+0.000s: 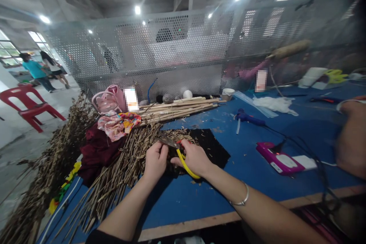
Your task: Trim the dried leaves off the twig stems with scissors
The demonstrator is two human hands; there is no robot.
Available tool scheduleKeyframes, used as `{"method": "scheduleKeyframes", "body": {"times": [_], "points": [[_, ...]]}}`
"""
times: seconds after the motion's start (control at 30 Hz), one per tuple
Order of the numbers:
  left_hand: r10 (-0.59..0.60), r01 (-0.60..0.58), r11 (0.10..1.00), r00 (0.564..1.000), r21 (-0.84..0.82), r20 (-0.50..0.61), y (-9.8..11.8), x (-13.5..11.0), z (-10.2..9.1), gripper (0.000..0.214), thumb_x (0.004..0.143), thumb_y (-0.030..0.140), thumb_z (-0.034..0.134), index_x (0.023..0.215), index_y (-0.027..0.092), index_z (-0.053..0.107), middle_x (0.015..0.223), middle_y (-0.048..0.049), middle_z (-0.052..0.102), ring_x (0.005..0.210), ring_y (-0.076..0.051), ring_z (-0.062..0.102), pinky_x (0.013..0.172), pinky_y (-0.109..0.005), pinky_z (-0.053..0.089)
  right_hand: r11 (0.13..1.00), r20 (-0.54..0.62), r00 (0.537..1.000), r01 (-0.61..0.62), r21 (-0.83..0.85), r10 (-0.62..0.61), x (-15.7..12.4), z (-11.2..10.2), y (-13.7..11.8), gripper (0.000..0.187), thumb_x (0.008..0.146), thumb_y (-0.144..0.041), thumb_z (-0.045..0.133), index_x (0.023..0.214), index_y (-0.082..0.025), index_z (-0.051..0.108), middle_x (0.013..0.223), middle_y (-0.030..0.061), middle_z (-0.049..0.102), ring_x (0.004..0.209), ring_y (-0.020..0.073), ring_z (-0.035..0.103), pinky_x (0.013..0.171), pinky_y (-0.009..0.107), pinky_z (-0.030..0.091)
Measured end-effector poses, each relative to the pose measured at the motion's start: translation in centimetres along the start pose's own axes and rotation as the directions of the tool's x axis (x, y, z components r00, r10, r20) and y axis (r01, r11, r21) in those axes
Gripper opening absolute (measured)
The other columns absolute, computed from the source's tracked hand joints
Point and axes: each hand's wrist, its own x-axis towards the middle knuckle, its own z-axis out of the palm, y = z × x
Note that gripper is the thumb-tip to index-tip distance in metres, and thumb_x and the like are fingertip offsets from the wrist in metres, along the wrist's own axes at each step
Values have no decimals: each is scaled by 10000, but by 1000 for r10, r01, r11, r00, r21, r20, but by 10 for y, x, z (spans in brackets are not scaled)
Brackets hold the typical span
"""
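My right hand (195, 157) is closed round a pair of cutters with yellow handles (185, 166), its metal blades (169, 143) pointing left over a black mat (214, 148). My left hand (154, 162) is curled shut beside the blades, gripping something I cannot make out, right at the edge of a heap of dry brown twigs (120, 171). Twig trimmings (183, 135) lie scattered on the mat just beyond both hands.
A blue table (228, 194) carries a bundle of pale sticks (177, 108), a blue glue gun (248, 118), a pink device (278, 160), clothes (114, 122) and white plastic (274, 103). Another person's arm (351, 137) is at right. A red chair (28, 106) and two people (42, 70) stand far left.
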Motion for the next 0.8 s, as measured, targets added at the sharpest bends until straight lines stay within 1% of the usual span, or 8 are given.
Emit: {"method": "scheduleKeyframes", "body": {"times": [0.1, 0.27, 0.4, 0.47, 0.53, 0.63, 0.7, 0.8], "points": [[-2, 3, 1000, 1000, 9, -7, 2, 0, -1, 262, 843, 295, 402, 653, 161, 523, 557, 25, 501, 522, -98, 463, 504, -192, 358, 1000, 2, 1000, -20, 15, 19, 0, 1, -1, 452, 683, -606, 562, 859, -199, 472, 671, 12, 593, 581, 157, 554, 501, 230, 258], [37, -42, 994, 998, 103, 47, -4, 6, -7, 205, 801, 261, 457, 730, 158, 619, 682, -17, 625, 628, -126, 545, 598, -215, 398, 999, -25, 1000, 9, 34, -8, 4, -3, 2, 461, 649, -610, 589, 849, -206, 494, 660, 12, 603, 595, 165, 566, 515, 227, 286], [7, -26, 982, 995, 189, 104, -13, 16, -18, 229, 753, 363, 546, 691, 166, 645, 611, -12, 625, 547, -122, 531, 548, -218, 391, 990, -56, 997, 56, 129, -49, 12, -9, 18, 435, 645, -564, 614, 874, -210, 505, 681, -1, 606, 636, 161, 581, 537, 215, 323], [42, -40, 977, 999, 212, -4, -18, 22, -27, 255, 770, 389, 525, 778, 166, 648, 669, -18, 641, 580, -120, 548, 584, -217, 411, 984, -96, 995, 48, 171, -32, 17, -9, 29, 394, 665, -536, 604, 865, -209, 512, 661, -10, 595, 616, 149, 567, 526, 209, 318], [86, -37, 966, 979, 255, -184, -22, 28, -40, 279, 787, 391, 500, 870, 159, 631, 744, -33, 655, 644, -129, 573, 648, -225, 429, 979, -172, 985, 17, 201, 19, 22, -8, 39, 361, 692, -513, 582, 871, -206, 521, 615, -19, 574, 568, 135, 531, 507, 208, 304], [55, 85, 925, 935, 371, -350, -30, 33, -62, 314, 813, 365, 451, 968, 134, 597, 782, -57, 649, 703, -151, 588, 691, -244, 433, 967, -309, 942, -50, 250, 129, 26, -2, 52, 320, 733, -508, 524, 816, -199, 527, 634, -10, 572, 561, 124, 492, 509, 209, 306], [-6, 172, 859, 945, 483, -326, -35, 33, -77, 344, 816, 347, 446, 1045, 125, 572, 825, -72, 653, 752, -168, 594, 725, -260, 428, 962, -362, 915, -87, 259, 180, 26, 2, 56, 332, 747, -525, 493, 775, -196, 527, 638, -2, 572, 565, 127, 477, 515, 214, 309], [-142, 193, 728, 981, 657, -131, -41, 30, -93, 309, 796, 302, 476, 1019, 133, 608, 903, -93, 663, 839, -191, 598, 781, -269, 415, 952, -371, 901, -121, 281, 224, 26, 7, 58, 357, 746, -550, 474, 732, -197, 523, 636, 7, 577, 573, 134, 480, 527, 218, 322]]}}
